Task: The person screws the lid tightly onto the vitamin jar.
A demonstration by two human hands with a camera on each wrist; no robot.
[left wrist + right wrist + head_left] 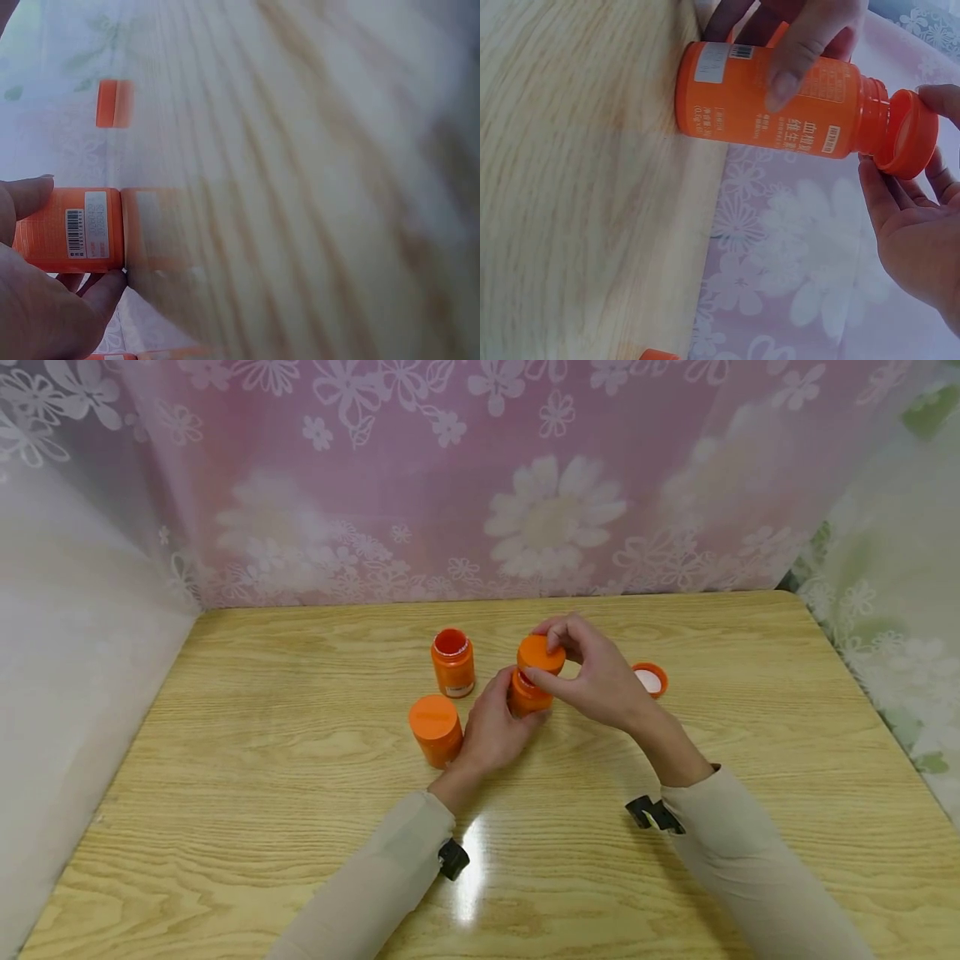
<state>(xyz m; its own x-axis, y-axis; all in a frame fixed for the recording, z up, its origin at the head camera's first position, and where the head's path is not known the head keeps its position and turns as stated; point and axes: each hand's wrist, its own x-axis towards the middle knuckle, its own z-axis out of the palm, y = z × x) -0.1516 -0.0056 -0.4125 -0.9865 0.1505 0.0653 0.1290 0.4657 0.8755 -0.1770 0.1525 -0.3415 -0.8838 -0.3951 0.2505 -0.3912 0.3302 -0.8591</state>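
Note:
My left hand [495, 727] grips an orange plastic bottle [772, 101] that stands upright on the table, its thumb across the printed label in the right wrist view. Between the fingers and thumb of my right hand [600, 672] is the orange screw cap [915, 135], tilted at the bottle's mouth with part of the threaded neck [871, 116] showing. Just left of my left hand stands a second orange bottle [438, 735] with its cap on. Behind that one, a third orange bottle [453, 668] stands uncapped, its mouth facing up.
A loose orange cap [650, 680] with a white inside lies upturned on the wooden table [262, 760], right of my right hand. Flowered pink sheeting [375, 485] hangs along the table's back edge, with pale sheeting at both sides.

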